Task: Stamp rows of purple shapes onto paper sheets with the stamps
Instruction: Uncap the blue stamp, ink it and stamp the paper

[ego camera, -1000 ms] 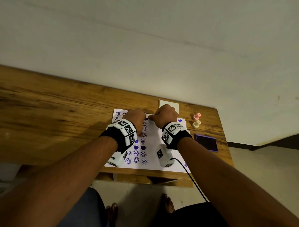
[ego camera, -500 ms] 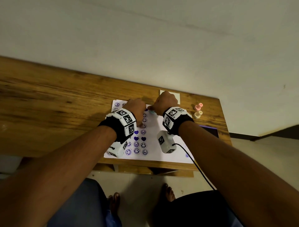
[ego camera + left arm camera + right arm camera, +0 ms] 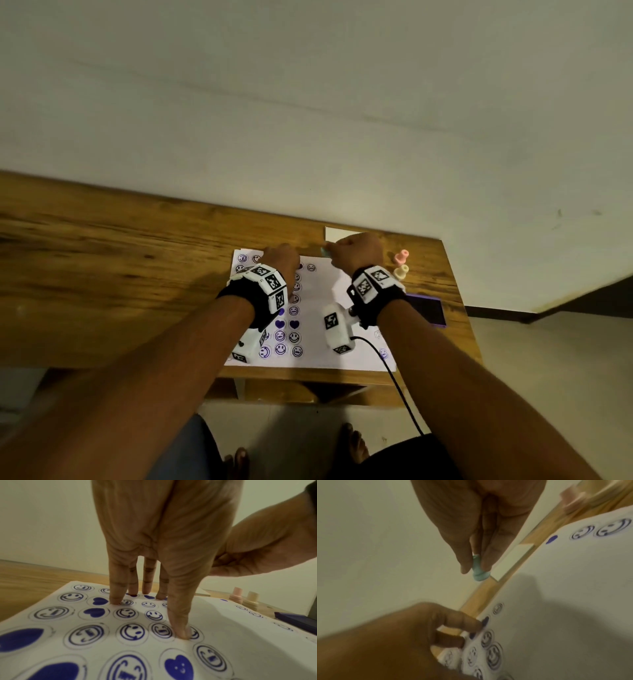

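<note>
A white paper sheet (image 3: 325,308) with rows of purple smiley faces and hearts lies on the wooden table (image 3: 102,274). My left hand (image 3: 279,260) presses the sheet (image 3: 223,628) down with straight, spread fingers (image 3: 180,626). My right hand (image 3: 356,251) pinches a small teal stamp (image 3: 478,572) between thumb and fingers and holds it lifted above the sheet's far edge. The teal stamp (image 3: 324,252) shows just left of the right hand's knuckles in the head view. The stamp's face is hidden.
A pink stamp (image 3: 401,256) and a cream stamp (image 3: 401,271) stand at the table's right end. A purple ink pad (image 3: 426,311) lies near the right edge. A small white pad (image 3: 337,234) lies beyond the sheet. The wall is close behind.
My right hand has lifted the teal stamp off the sheet and shifted slightly right. The left hand still presses the sheet. The head camera has moved.
</note>
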Motion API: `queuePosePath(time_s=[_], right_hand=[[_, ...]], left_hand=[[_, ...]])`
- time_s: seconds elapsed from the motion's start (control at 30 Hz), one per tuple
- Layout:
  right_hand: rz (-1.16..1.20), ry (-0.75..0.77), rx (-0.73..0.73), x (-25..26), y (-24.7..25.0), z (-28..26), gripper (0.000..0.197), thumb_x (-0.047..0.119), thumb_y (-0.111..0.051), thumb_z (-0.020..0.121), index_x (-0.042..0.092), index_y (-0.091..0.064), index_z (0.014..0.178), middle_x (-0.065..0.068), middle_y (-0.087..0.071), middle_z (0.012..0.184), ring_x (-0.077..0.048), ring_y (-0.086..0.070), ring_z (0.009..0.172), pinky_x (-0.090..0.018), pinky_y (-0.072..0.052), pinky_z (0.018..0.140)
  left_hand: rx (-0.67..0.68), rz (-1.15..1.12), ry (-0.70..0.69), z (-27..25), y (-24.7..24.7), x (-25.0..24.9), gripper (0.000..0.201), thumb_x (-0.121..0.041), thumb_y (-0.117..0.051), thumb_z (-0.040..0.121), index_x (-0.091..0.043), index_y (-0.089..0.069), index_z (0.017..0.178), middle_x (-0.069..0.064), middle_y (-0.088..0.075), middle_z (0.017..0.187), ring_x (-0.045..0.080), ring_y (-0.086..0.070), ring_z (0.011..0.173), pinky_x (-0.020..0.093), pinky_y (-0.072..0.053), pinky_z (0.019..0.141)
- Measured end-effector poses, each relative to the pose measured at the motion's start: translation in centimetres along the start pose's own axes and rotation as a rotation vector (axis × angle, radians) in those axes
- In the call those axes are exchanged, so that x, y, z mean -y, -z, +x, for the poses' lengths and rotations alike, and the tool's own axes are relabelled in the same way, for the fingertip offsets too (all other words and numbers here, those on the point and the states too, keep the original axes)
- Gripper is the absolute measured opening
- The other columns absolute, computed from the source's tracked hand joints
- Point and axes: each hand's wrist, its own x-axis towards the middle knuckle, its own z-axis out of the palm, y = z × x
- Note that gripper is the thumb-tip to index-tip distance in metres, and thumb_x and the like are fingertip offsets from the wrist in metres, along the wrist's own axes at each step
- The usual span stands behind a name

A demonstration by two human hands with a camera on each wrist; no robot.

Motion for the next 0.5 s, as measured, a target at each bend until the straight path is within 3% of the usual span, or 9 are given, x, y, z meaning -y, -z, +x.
queuePosePath(time_s=[0.07,0.13,0.2,0.3,0.5], right_hand=[[0.09,-0.021,-0.061,-0.6,2.1,0.1,0.029,0.044,-0.083,0.069,0.015,-0.078,0.065,0.001,-0.073,0.061,-0.012,-0.065,0.055,-0.019,-0.056,0.061],[0.171,-0.009,-0.091,-1.2,3.9,0.2,0.032,0.05,-0.081,0.059,0.019,-0.077,0.062,0.0,-0.073,0.059,-0.021,-0.071,0.061,-0.034,-0.063,0.073],[0.216,0.02,-0.087,-2.1,5.1,0.0,0.033,0.049,-0.08,0.054,0.017,-0.077,0.064,-0.004,-0.073,0.06,-0.028,-0.075,0.068,-0.047,-0.063,0.077],[0.245,0.019,-0.096,-3.2,6.2,-0.8,0.03,0.041,-0.084,0.058,0.012,-0.077,0.063,-0.003,-0.073,0.059,-0.021,-0.073,0.06,-0.05,-0.063,0.077],[0.217,0.04,-0.118,-5.2,6.4,-2.2,0.027,0.036,-0.085,0.07,0.02,-0.072,0.052,0.003,-0.07,0.053,-0.017,-0.071,0.064,-0.045,-0.061,0.082]], left_hand=[[0.002,0.011,-0.012,0.4,-0.1,0.1,0.068,-0.025,-0.09,0.061,-0.012,-0.064,0.123,0.007,-0.059,0.125,0.031,-0.06,0.114,0.034,-0.05,0.093],[0.004,0.027,-0.013,0.8,-0.4,0.1,0.072,-0.028,-0.09,0.063,-0.013,-0.061,0.127,0.007,-0.054,0.129,0.031,-0.056,0.119,0.034,-0.049,0.097],[0.01,0.021,0.005,1.0,-0.5,0.0,0.078,-0.033,-0.09,0.06,-0.015,-0.059,0.129,0.006,-0.051,0.131,0.031,-0.053,0.122,0.036,-0.048,0.099],[0.028,0.04,0.004,1.0,-0.4,-0.1,0.079,-0.038,-0.088,0.062,-0.016,-0.057,0.131,0.006,-0.051,0.132,0.029,-0.053,0.123,0.035,-0.046,0.101],[0.007,0.107,-0.031,1.0,-0.6,0.1,0.08,-0.042,-0.086,0.064,-0.015,-0.055,0.133,0.008,-0.051,0.133,0.028,-0.053,0.122,0.035,-0.045,0.102]])
